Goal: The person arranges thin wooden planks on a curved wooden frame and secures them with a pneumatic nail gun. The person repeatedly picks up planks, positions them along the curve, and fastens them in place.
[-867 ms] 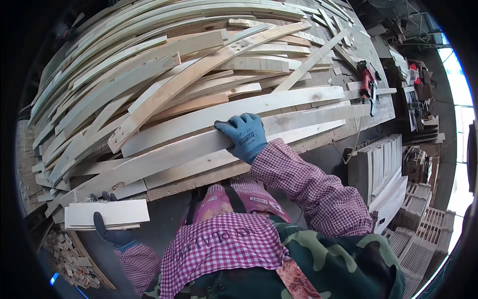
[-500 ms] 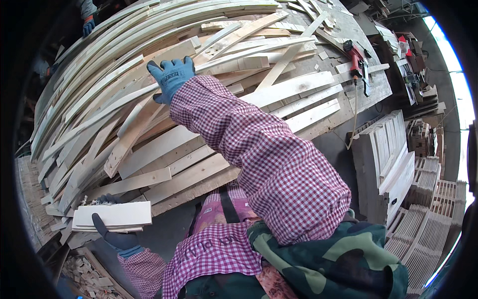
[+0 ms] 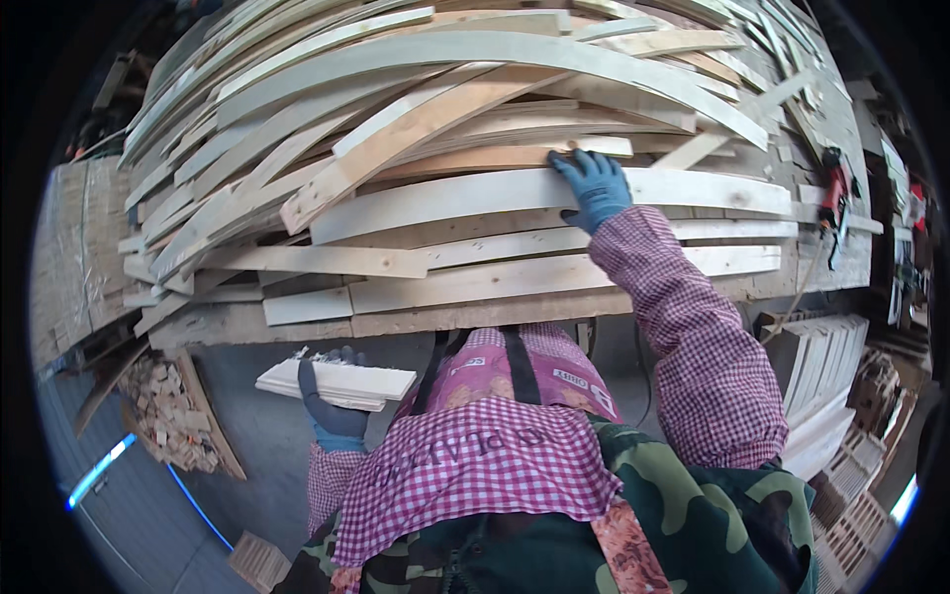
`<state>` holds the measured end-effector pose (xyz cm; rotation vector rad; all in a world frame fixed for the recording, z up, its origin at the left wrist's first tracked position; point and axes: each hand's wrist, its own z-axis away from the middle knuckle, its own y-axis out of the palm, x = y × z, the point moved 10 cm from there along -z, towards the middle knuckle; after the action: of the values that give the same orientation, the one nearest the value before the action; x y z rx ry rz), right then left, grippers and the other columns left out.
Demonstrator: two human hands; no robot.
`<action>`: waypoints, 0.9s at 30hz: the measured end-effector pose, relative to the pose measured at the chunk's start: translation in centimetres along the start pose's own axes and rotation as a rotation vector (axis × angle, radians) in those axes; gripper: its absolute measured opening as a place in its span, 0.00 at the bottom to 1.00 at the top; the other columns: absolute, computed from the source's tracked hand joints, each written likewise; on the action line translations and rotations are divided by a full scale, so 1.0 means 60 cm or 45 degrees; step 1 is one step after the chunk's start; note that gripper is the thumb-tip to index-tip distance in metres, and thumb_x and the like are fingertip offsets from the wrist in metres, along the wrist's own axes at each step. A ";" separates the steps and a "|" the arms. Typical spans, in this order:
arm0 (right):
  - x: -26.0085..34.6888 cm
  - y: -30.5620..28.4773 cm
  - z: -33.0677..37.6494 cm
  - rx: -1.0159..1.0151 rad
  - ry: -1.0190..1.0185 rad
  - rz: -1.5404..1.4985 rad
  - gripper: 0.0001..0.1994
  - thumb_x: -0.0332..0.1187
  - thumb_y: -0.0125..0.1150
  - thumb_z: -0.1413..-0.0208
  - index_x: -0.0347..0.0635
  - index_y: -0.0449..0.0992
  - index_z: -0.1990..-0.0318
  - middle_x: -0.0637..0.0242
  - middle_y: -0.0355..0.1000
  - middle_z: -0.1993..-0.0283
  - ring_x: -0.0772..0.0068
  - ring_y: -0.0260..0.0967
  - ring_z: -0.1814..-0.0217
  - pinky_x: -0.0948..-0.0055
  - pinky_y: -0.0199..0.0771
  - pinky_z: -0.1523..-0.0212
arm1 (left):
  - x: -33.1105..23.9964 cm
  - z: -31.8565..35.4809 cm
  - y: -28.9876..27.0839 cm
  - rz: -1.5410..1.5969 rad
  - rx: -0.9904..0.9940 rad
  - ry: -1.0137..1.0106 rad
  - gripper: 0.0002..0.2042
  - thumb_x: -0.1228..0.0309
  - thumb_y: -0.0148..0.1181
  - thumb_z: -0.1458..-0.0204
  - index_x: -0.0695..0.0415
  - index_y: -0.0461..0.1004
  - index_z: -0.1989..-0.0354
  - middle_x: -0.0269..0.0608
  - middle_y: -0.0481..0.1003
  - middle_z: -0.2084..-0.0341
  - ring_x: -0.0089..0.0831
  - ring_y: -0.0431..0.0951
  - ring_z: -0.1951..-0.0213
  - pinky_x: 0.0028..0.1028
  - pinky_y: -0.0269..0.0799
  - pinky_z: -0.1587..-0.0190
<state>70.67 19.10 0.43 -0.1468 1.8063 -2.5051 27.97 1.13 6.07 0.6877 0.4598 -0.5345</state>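
Note:
My left hand (image 3: pixel 334 414), in a dark glove with a blue cuff, is closed round a small stack of short pale wooden boards (image 3: pixel 381 380). It holds them over the floor, just in front of the worktable's near edge. My right hand (image 3: pixel 597 188), in a blue glove, rests on a long pale wooden board (image 3: pixel 465 198) near the front of the pile. Its fingers are spread across the board, with the thumb at the near edge. Beyond it, a long curved wooden strip (image 3: pixel 475 47) lies across the top of the heaped strips.
The worktable (image 3: pixel 435 320) carries a heap of overlapping strips. At its right lies a red tool (image 3: pixel 834 188) with a hose. Wood offcuts (image 3: pixel 163 416) fill a bin at lower left. Stacked panels (image 3: pixel 816 346) stand at right, and a wrapped stack (image 3: pixel 84 247) at far left.
My right hand has come back from the middle of the heap to a board nearer the front. The view has turned. My left hand still holds the short boards, now away from the heap.

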 end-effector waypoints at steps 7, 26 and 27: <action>-0.012 0.013 -0.012 -0.039 -0.165 0.064 0.44 0.47 0.72 0.64 0.56 0.55 0.36 0.67 0.60 0.39 0.64 0.55 0.35 0.55 0.45 0.32 | -0.004 0.040 -0.053 0.161 -0.235 0.093 0.18 0.55 0.57 0.49 0.58 0.70 0.62 0.42 0.72 0.65 0.37 0.73 0.57 0.42 0.66 0.46; 0.224 0.079 0.211 0.237 -0.484 -0.057 0.46 0.52 0.70 0.65 0.55 0.55 0.35 0.64 0.66 0.52 0.62 0.63 0.49 0.58 0.59 0.49 | 0.029 -0.003 -0.161 0.259 -0.392 0.155 0.24 0.55 0.59 0.50 0.57 0.63 0.51 0.44 0.68 0.61 0.39 0.72 0.57 0.38 0.72 0.51; 0.237 0.086 0.206 0.237 -0.460 -0.058 0.46 0.52 0.70 0.64 0.55 0.55 0.35 0.63 0.66 0.51 0.62 0.63 0.48 0.58 0.59 0.49 | 0.026 -0.019 -0.177 0.247 -0.360 0.178 0.20 0.56 0.59 0.49 0.56 0.65 0.55 0.41 0.69 0.64 0.37 0.73 0.59 0.37 0.73 0.53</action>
<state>57.74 4.43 0.10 -0.5940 1.4404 -2.4591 22.56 -5.46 -0.54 0.4922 0.5797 -0.2324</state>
